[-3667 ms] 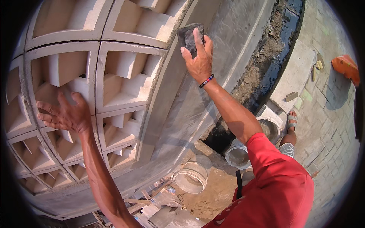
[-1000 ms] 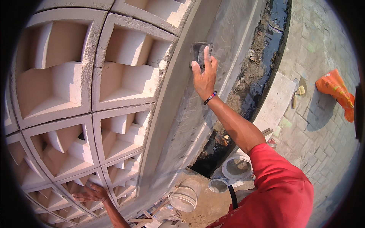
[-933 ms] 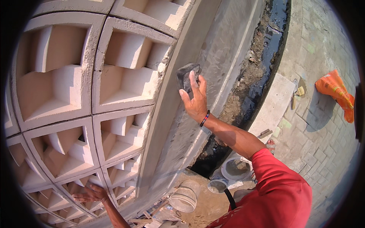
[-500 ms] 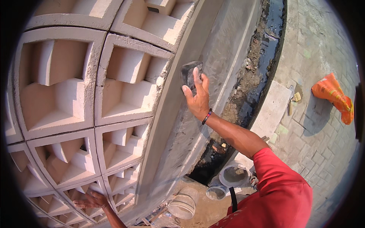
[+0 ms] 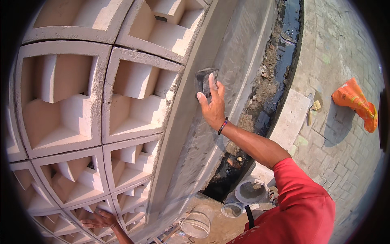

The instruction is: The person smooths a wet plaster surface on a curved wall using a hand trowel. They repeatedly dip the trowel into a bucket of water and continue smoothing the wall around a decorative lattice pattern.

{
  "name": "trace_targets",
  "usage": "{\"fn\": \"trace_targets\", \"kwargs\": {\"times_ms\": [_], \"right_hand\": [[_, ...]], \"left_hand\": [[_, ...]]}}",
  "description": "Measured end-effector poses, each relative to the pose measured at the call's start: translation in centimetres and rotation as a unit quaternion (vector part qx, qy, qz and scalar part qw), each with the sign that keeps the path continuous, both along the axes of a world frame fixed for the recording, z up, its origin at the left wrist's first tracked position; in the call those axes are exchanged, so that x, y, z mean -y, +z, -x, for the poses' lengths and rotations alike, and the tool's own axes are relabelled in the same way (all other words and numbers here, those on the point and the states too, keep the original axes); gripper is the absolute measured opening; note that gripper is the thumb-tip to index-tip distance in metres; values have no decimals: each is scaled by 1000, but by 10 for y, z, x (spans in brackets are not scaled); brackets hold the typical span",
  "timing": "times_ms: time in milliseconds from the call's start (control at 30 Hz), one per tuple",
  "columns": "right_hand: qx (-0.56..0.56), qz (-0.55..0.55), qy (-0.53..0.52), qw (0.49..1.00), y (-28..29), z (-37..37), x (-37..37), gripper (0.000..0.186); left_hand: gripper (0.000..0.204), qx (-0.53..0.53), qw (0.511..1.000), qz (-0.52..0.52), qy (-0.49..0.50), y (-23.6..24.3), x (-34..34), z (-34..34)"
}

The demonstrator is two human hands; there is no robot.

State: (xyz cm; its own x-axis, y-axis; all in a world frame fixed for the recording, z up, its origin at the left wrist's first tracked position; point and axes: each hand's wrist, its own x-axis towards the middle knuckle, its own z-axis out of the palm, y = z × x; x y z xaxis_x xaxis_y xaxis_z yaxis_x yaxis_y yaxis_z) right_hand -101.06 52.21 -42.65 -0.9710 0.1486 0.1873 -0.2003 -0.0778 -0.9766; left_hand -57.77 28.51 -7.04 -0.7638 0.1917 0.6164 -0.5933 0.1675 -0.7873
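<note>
My right hand is stretched out over a smooth grey cement ledge, its fingers and thumb gripping a dark grey rectangular block. The block lies against the cement; its material, perhaps sponge, I cannot make out for sure. Along the ledge's left side stands a wall of pale, hollow decorative blocks. Lower down on that wall my left hand has its fingers spread and holds nothing. It appears to rest against the block faces.
A ditch with dark water and rubble runs beside the ledge. Near my body are a bucket of grey mix, a smaller container and a pale bucket. An orange sack sits on the paving.
My right hand has slid the dark block slightly farther up along the ledge. The whole view has shifted a little, so the wall appears lower. My left hand stays on the wall.
</note>
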Motion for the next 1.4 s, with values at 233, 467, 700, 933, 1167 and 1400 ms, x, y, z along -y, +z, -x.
{"fn": "trace_targets", "kwargs": {"times_ms": [233,467,700,933,1167,1400], "right_hand": [[-18,-26,-134,990,33,225,-79,62],[39,20,-15,999,6,27,-5,67],[-11,-13,-64,998,17,76,-17,63],[19,-32,-119,992,24,178,-60,65],[41,8,51,998,18,-119,37,73],[25,30,33,999,21,-70,25,70]], "left_hand": [[59,-2,1000,-7,-10,-10,3,11],[62,1,1000,-2,7,-4,-7,4],[65,-5,1000,-11,-3,-3,4,-2],[63,-16,1000,-10,2,-6,8,-2],[62,-9,1000,-5,0,-3,10,-11],[61,-14,1000,-7,-12,-3,4,-9]]}}
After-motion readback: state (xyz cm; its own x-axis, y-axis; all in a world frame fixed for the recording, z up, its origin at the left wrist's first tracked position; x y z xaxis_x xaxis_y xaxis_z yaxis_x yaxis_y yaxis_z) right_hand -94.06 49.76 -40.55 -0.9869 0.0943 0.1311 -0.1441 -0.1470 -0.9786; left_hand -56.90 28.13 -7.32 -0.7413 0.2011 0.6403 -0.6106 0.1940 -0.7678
